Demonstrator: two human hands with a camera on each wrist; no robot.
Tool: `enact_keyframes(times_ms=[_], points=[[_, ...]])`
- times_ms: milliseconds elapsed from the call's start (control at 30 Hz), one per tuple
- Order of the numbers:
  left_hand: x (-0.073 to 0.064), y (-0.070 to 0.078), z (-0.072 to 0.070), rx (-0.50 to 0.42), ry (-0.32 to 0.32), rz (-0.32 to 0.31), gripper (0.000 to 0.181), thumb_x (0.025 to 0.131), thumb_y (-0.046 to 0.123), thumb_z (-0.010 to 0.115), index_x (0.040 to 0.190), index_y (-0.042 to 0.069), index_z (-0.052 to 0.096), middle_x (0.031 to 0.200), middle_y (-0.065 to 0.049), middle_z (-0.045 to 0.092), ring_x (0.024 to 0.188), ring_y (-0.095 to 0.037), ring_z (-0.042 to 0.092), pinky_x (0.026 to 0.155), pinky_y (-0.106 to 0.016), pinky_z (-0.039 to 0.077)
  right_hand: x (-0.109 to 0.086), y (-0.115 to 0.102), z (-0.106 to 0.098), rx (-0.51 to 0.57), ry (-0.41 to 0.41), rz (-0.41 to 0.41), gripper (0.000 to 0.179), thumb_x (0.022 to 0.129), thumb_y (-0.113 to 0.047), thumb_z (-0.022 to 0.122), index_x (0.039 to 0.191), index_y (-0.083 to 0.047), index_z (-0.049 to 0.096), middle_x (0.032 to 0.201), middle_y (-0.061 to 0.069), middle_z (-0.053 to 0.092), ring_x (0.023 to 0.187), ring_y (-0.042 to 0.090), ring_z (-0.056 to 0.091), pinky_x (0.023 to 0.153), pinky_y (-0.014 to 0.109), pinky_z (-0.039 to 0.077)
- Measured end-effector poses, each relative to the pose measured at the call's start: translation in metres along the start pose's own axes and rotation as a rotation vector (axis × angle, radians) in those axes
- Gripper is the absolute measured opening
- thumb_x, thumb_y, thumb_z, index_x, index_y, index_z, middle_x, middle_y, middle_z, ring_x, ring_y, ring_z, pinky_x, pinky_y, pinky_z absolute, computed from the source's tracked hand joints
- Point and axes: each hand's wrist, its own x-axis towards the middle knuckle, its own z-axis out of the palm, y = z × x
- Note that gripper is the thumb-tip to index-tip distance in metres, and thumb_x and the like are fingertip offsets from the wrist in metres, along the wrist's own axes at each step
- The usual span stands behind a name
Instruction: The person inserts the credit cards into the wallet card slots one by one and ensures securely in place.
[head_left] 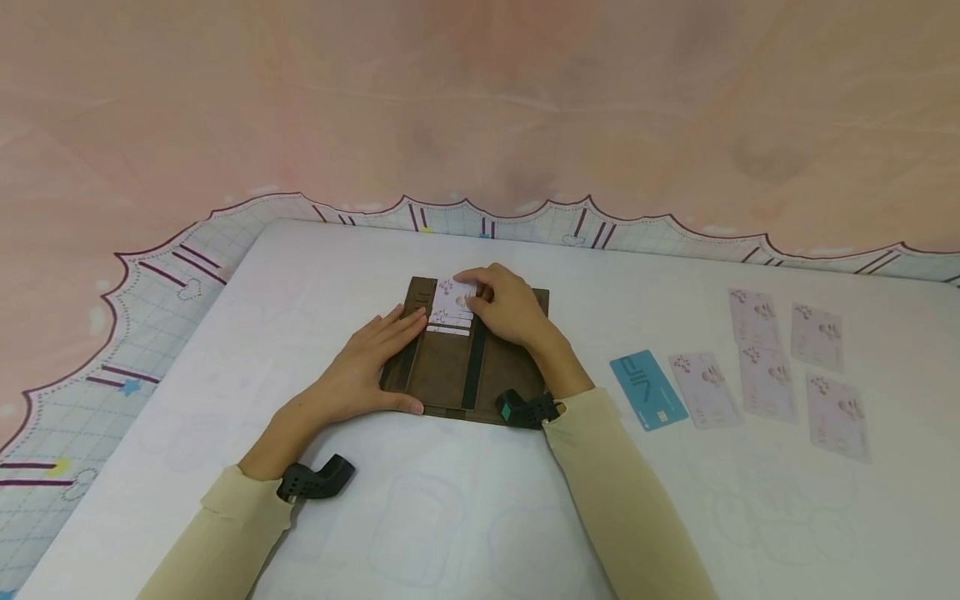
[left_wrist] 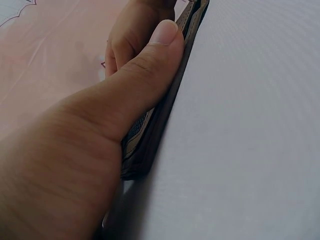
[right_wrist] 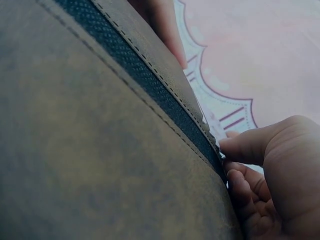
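Observation:
A brown leather wallet with dark woven strips lies opened out on the white table. Several white-and-pink patterned cards sit overlapped in its slots, with the topmost card standing highest near the wallet's far edge. My left hand rests along the wallet's left side, fingers extended toward the cards; in the left wrist view its thumb lies on the near edge. My right hand pinches the topmost card's right side between thumb and index finger. In the right wrist view these fingertips meet at the wallet's edge, and the card is mostly hidden.
To the right of the wallet lie a blue card with a chip and several pale pink patterned cards, some overlapping. A pink cloth with a scalloped border runs behind the table.

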Motion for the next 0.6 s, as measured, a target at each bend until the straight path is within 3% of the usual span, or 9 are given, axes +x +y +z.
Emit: enact_keyframes(times_ms=[600], points=[[-0.0010, -0.0018, 0.0017, 0.007, 0.009, 0.005, 0.111, 0.068, 0.054, 0.080, 0.152, 0.009, 0.025, 0.157, -0.005, 0.023, 0.145, -0.027, 0.008, 0.116, -0.047, 0.007, -0.0003, 0.0015, 0.0002, -0.018, -0.022, -0.018, 0.030, 0.094, -0.011, 0.060, 0.123, -0.012, 0.066, 0.093, 0.005, 0.056, 0.081, 0.019, 0.050, 0.069, 0.032, 0.043]])
